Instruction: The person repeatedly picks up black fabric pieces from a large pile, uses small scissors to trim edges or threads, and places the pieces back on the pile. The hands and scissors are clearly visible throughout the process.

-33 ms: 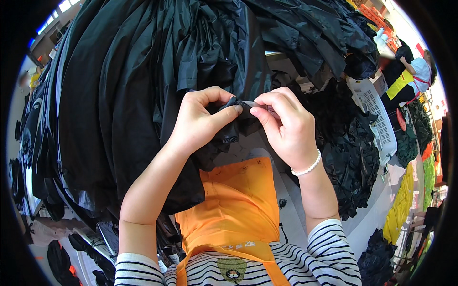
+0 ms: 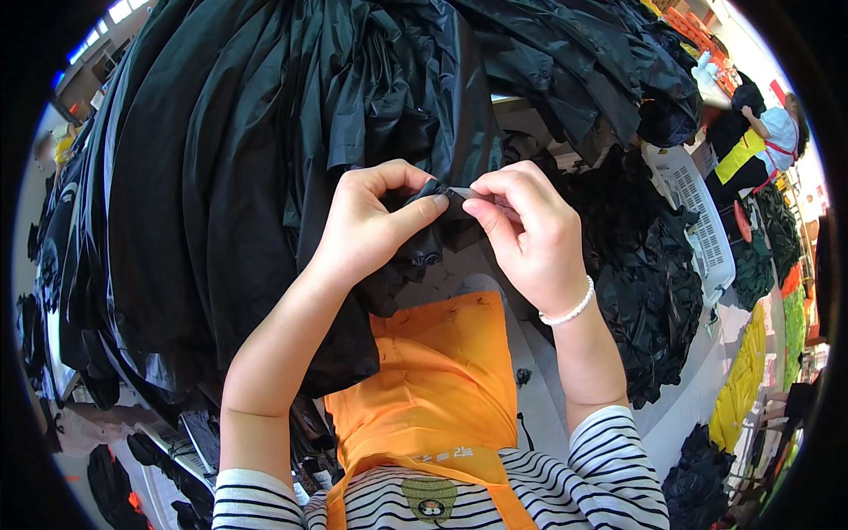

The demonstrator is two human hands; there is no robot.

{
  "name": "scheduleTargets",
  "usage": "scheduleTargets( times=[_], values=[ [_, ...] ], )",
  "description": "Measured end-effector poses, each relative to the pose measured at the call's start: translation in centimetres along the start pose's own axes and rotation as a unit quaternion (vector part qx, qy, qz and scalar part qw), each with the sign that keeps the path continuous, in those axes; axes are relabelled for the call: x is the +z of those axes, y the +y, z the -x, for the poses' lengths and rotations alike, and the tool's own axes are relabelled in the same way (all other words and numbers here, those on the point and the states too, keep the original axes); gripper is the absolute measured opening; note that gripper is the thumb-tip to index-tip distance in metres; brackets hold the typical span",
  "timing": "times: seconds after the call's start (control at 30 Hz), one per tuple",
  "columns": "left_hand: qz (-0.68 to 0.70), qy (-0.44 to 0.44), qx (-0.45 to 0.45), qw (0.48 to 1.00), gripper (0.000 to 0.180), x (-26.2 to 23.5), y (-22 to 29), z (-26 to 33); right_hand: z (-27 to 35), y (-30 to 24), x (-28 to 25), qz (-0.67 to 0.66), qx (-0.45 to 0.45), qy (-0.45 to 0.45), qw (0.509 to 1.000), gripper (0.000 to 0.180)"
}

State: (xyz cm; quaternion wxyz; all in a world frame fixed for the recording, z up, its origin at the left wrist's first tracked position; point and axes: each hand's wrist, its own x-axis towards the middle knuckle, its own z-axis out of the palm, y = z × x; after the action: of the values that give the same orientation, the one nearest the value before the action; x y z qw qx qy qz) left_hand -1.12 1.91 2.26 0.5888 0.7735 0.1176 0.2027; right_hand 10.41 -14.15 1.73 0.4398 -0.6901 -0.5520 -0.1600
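Note:
Near the middle of the head view, my left hand (image 2: 371,221) is closed, pinching a gathered edge of black fabric (image 2: 433,188) between thumb and fingers. My right hand (image 2: 537,234), wearing a white beaded bracelet (image 2: 570,305), is closed just beside it. Between its thumb and forefinger is a small grey pointed piece (image 2: 463,192), its tip against the pinched edge; the rest of it is hidden by the fingers. Long folds of glossy black cloth (image 2: 221,168) hang in front of me and to my left, beyond the left hand.
An orange apron (image 2: 433,375) spreads below my hands. To the right lie a heap of crumpled black cloth (image 2: 645,300) and a white plastic basket (image 2: 707,234). Yellow fabric (image 2: 740,389) lies farther right. Another person (image 2: 777,137) is at the far right.

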Motion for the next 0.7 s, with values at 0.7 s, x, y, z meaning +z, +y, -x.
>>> scheduleTargets(
  times=[0.7],
  values=[
    [-0.042,0.011,0.135,0.990,0.009,0.2,-1.5,0.1,0.0,0.8,1.2,-0.233,0.167,0.024,0.958,0.008]
  ],
)
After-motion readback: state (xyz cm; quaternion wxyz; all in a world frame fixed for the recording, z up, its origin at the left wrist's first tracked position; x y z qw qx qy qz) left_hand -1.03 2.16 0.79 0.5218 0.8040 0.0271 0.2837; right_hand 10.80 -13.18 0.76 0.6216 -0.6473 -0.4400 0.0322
